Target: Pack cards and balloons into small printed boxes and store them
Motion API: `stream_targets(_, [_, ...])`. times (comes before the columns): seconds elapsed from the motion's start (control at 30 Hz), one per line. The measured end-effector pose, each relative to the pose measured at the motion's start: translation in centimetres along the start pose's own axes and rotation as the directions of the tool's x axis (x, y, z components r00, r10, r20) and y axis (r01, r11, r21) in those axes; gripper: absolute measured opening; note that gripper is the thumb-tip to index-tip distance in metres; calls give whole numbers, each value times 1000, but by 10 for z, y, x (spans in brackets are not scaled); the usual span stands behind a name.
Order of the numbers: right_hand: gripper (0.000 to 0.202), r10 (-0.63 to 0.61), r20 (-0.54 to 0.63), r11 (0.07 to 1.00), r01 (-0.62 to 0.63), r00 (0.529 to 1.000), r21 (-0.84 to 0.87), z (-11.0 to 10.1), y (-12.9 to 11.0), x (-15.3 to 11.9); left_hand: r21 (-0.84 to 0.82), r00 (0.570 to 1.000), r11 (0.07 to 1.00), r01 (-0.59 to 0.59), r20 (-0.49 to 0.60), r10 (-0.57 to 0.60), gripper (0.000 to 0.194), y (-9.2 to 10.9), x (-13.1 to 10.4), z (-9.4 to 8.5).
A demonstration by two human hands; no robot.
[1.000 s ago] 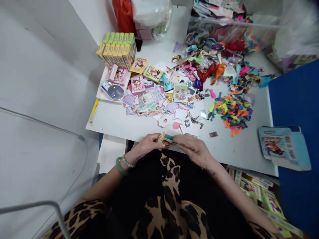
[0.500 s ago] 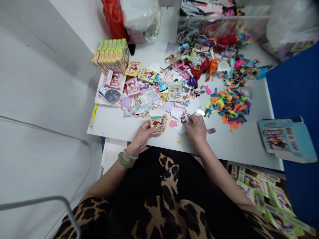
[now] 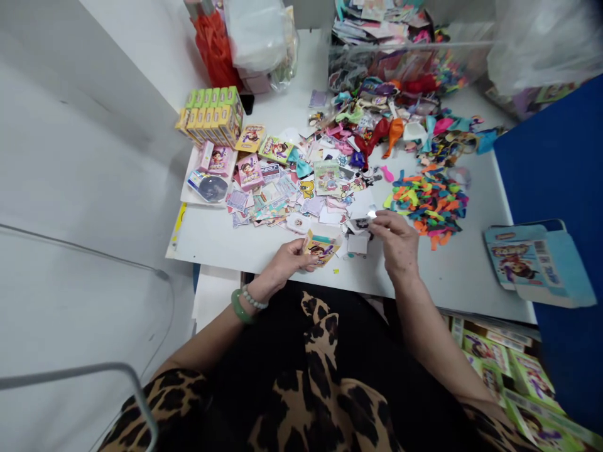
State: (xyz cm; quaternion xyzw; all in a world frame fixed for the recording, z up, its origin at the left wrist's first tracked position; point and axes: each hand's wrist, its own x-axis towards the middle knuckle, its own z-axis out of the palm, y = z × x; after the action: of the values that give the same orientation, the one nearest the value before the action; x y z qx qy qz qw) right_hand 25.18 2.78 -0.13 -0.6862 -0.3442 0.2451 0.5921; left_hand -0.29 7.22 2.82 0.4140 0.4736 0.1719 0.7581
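Observation:
My left hand (image 3: 294, 260) is closed around the lower left side of a small yellow cardboard box (image 3: 322, 248). The box is tilted, its top flap is up, and something teal shows inside. To its right, my right hand (image 3: 399, 242) pinches a small sticker (image 3: 362, 222) with a dark picture on it between thumb and fingertips, just above the table. Below the sticker lies a small white square card (image 3: 357, 243). Beyond both hands spreads a heap of loose stickers and paper cutouts (image 3: 277, 194).
Stacked green and yellow boxes (image 3: 211, 118) stand at the back left, near a white tray (image 3: 189, 188). Small colourful balloons (image 3: 428, 201) lie in a pile at right. Behind them is a clear bin (image 3: 409, 45). An opened blue box (image 3: 537, 263) hangs over the right edge.
My left hand has shifted right with the yellow box, now more tilted. My right hand has risen and moved right with the sticker, uncovering the white square card.

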Motion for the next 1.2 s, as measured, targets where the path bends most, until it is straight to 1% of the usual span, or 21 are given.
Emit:
stream_targets(0.07, [10, -75, -8, 997, 75, 997, 25, -1, -15, -5, 17, 1000, 1000, -12, 1, 12, 52, 0, 2, 2])
stream_targets(0.13, [8, -199, 110, 979, 202, 974, -17, 1, -32, -15, 53, 999, 998, -31, 9, 30, 49, 1, 4, 6])
stream_targets(0.2, [13, -324, 312, 921, 373, 893, -111, 6, -47, -27, 96, 998, 994, -42, 49, 37, 45, 1, 6, 11])
stream_targets(0.27, [19, -354, 489, 841, 500, 797, -206, 9, -55, -36, 121, 994, 992, -40, 105, 27, 44, 1, 7, 16])
stream_targets(0.3, [22, -339, 542, 819, 525, 769, -233, 8, -56, -39, 119, 991, 992, -33, 129, 17, 44, 1, 8, 18])
stream_targets(0.33, [24, -316, 564, 814, 523, 763, -251, 5, -53, -40, 109, 989, 994, -21, 148, 5, 45, 2, 8, 19])
stream_targets(0.37, [27, -291, 554, 824, 499, 780, -268, -1, -49, -39, 96, 987, 995, -8, 161, -8, 46, 2, 8, 20])
stream_targets(0.4, [29, -262, 511, 840, 454, 818, -297, -9, -41, -36, 84, 985, 996, 9, 170, -24, 47, 2, 9, 20])
stream_targets(0.47, [30, -166, 335, 844, 309, 928, -438, -29, -21, -25, 70, 983, 997, 41, 175, -53, 49, 2, 9, 19])
stream_targets(0.5, [30, -106, 221, 817, 212, 969, -536, -39, -10, -17, 68, 982, 996, 50, 176, -61, 50, 2, 10, 19])
stream_targets(0.53, [32, -56, 118, 771, 118, 991, -626, -49, 2, -10, 68, 982, 996, 53, 177, -65, 51, 2, 10, 19])
stream_targets(0.6, [39, 3, -13, 655, -12, 1000, -755, -62, 21, 4, 66, 981, 997, 49, 187, -60, 53, 2, 11, 20])
stream_targets(0.63, [42, 14, -28, 605, -31, 999, -796, -65, 28, 8, 64, 979, 997, 45, 195, -57, 54, 2, 12, 21])
stream_targets(0.7, [39, 20, 14, 553, 0, 1000, -833, -68, 36, 11, 60, 977, 997, 45, 205, -56, 54, 2, 12, 22])
stream_targets(0.77, [31, 24, 106, 594, 71, 994, -802, -69, 38, 6, 61, 979, 997, 50, 196, -61, 54, 1, 11, 22])
stream_targets(0.83, [28, 0, 166, 691, 120, 986, -712, -75, 39, -4, 66, 982, 996, 58, 174, -69, 55, 1, 10, 20])
stream_targets(0.87, [28, -22, 153, 730, 120, 988, -672, -81, 40, -9, 69, 984, 996, 62, 162, -73, 55, 1, 10, 18])
stream_targets(0.93, [29, -43, 62, 759, 73, 997, -648, -95, 42, -17, 73, 986, 995, 71, 145, -81, 54, 0, 10, 15])
stream_targets(1.0, [30, -5, -21, 735, -11, 1000, -678, -107, 43, -23, 72, 987, 994, 81, 136, -91, 54, -1, 10, 14])
stream_targets(1.07, [32, 79, -29, 684, -76, 996, -725, -111, 41, -27, 69, 985, 994, 90, 143, -99, 54, 0, 12, 15])
stream_targets(1.2, [46, 179, -50, 566, -144, 983, -812, -92, 32, -23, 76, 977, 995, 72, 193, -86, 52, 2, 15, 23])
